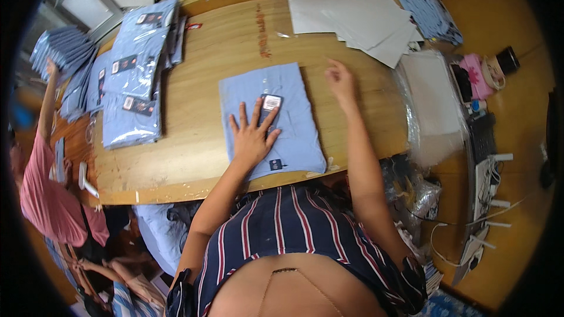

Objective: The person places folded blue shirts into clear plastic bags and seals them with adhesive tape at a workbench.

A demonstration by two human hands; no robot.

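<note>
A folded light-blue garment lies flat on the table in front of me. It bears a dark hang tag with a white label, and a small dark patch sits near its lower edge. My left hand presses on the cloth with fingers spread, the fingertips beside and on the tag. Just right of the garment, above the bare wood, is my right hand. Its index finger points out toward the far side while the other fingers bend a little, and I see nothing held in it.
Bagged blue garments with dark tags are stacked at the left. White sheets fan out at the far right, near clear plastic bags and another blue pile. A co-worker in a pink top reaches toward garments at far left.
</note>
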